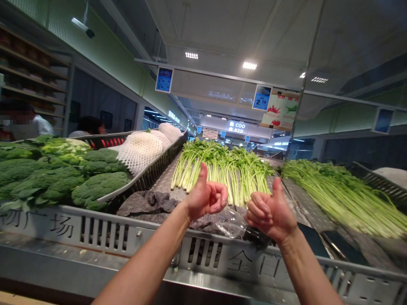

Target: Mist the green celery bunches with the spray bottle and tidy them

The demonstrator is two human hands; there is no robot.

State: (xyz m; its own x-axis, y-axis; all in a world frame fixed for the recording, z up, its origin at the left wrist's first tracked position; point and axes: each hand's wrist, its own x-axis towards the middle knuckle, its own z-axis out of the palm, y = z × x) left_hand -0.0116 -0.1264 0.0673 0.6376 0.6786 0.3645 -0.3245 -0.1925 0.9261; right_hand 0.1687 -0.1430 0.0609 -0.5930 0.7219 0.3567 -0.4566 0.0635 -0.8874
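Observation:
Both of my hands are raised in front of the vegetable shelf, thumbs pointing up. My left hand (207, 191) has its fingers curled in and nothing shows in them. Closed in a fist, my right hand (271, 210) likewise shows nothing inside. Beyond them, celery (224, 163) lies in a row, leaves toward the back and pale stalks toward me. Under the hands are a crumpled dark cloth (149, 202), a clear plastic piece (231, 222) and a black object (256, 236) partly hidden by my right hand.
Broccoli (66, 180) fills the left section. Behind a black divider (152, 163) sit items in white foam netting (141, 148). A grey slotted guard (104, 231) runs along the front. At right, a mirror (343, 195) reflects the celery. Price signs (262, 97) hang above; people (44, 125) stand far left.

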